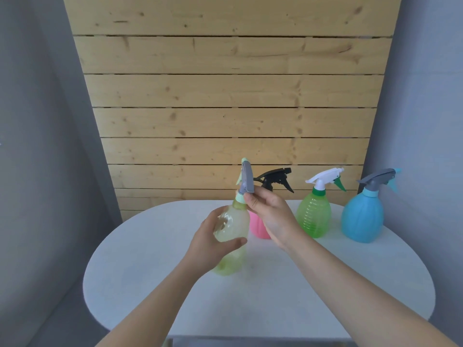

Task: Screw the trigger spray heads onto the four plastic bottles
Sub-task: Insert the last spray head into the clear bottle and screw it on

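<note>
The left hand is wrapping its grip around the belly of a pale yellow-green bottle, with the thumb lying across the front and the fingers curling behind. The bottle is tilting slightly, its neck leaning toward one o'clock, and its base is sitting low over the white round bench near the centre; whether the base is touching the surface cannot be told. The right hand is closing its grip on the grey trigger spray head at the bottle's neck, thumb and fingertips pinching just under the head, which is standing on the pale green collar.

Three other bottles are standing upright along the bench's far edge. At twelve o'clock a pink bottle with a black spray head is sitting partly hidden behind the right hand. At one o'clock a green ribbed bottle is carrying a white spray head. At two o'clock a blue bottle is carrying a grey head with a teal nozzle. A wall of wooden planks is rising behind the bench.
</note>
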Tool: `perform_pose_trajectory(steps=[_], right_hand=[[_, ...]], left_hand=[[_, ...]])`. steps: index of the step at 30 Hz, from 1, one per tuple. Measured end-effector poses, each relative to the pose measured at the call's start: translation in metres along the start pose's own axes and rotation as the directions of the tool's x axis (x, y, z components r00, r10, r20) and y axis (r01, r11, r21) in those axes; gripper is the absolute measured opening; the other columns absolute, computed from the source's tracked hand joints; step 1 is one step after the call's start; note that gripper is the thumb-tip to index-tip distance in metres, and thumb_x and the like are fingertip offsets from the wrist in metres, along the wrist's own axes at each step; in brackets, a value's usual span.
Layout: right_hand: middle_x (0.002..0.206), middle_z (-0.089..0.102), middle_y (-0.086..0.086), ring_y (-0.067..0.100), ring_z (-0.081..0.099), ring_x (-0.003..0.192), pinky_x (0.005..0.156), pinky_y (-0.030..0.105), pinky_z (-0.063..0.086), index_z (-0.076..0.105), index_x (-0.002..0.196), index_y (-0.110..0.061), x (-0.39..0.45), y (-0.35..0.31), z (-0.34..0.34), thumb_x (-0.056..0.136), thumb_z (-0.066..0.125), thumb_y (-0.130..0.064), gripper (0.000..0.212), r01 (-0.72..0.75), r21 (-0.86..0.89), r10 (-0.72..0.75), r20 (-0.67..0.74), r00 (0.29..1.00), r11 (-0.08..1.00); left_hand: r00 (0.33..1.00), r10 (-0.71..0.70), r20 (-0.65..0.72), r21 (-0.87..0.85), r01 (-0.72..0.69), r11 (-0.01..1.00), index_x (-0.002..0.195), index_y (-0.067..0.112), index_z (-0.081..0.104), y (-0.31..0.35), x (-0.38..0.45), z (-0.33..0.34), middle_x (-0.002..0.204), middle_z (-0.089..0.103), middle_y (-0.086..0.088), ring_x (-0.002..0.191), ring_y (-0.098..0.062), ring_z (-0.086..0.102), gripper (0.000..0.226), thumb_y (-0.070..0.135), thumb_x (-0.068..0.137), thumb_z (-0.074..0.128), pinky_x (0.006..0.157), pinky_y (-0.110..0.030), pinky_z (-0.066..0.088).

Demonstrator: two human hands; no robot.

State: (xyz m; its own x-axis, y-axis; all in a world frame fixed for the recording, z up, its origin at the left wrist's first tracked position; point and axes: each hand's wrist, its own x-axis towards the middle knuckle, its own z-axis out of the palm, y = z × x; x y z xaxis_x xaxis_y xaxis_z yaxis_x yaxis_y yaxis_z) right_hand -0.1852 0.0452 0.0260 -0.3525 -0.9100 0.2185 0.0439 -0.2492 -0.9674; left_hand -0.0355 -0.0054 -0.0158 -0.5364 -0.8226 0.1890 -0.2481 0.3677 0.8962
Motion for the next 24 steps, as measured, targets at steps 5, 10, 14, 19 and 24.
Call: perform_pose_trajectory(steps=[5,10,14,19,24], right_hand=[[0.115,0.068,0.0,0.014,0.06,0.113,0.107,0.035,0.039,0.063,0.117,-0.02,0.003,0.0,-0.004,0.089,0.058,-0.025,0.029,-0.013,-0.16,0.018,0.034,0.999,0.987],[0.108,0.069,0.002,0.016,0.063,0.105,0.094,0.023,0.046,0.063,0.113,-0.015,0.004,0.005,-0.006,0.089,0.059,-0.017,0.025,0.021,-0.218,-0.015,0.028,0.999,0.976],[0.101,0.07,-0.007,0.004,0.065,0.093,0.077,0.01,0.045,0.064,0.1,-0.025,0.007,0.01,-0.001,0.085,0.065,-0.021,0.016,0.005,-0.218,-0.003,0.008,1.0,0.976],[0.092,0.065,-0.007,0.003,0.06,0.084,0.075,0.019,0.045,0.056,0.088,-0.027,0.01,0.019,0.01,0.073,0.076,-0.027,0.025,0.004,-0.233,-0.02,-0.066,0.998,0.973],[0.084,0.059,-0.009,0.0,0.058,0.078,0.073,0.02,0.043,0.051,0.087,-0.028,0.005,0.029,0.027,0.067,0.08,-0.031,0.036,0.013,-0.176,-0.043,-0.168,0.985,0.984]], left_hand=[[0.999,-0.035,0.008,-0.062,0.036,0.997,0.129,0.038,0.041,-0.004,-0.001,0.011,0.113,0.055,0.008,0.114,-0.006,0.05,0.073,0.03,0.068,0.081,0.085,-0.021,0.039],[0.999,-0.041,-0.01,-0.054,0.04,0.998,0.128,0.036,0.039,-0.005,0.002,0.021,0.115,0.053,0.005,0.112,-0.007,0.049,0.072,0.031,0.068,0.081,0.082,-0.018,0.037],[0.999,-0.045,-0.019,-0.068,0.043,0.997,0.128,0.035,0.036,-0.009,0.003,0.025,0.119,0.052,0.003,0.112,-0.007,0.048,0.073,0.033,0.069,0.08,0.084,-0.02,0.036],[0.999,-0.03,-0.022,-0.032,0.03,0.999,0.128,0.034,0.03,-0.015,0.002,0.024,0.122,0.048,0.001,0.114,-0.008,0.046,0.077,0.036,0.069,0.079,0.083,-0.018,0.035],[0.99,0.126,-0.059,0.047,-0.123,0.991,0.142,0.037,0.007,-0.015,-0.006,0.026,0.132,0.037,0.011,0.12,0.0,0.042,0.098,0.029,0.074,0.077,0.089,-0.008,0.033]])
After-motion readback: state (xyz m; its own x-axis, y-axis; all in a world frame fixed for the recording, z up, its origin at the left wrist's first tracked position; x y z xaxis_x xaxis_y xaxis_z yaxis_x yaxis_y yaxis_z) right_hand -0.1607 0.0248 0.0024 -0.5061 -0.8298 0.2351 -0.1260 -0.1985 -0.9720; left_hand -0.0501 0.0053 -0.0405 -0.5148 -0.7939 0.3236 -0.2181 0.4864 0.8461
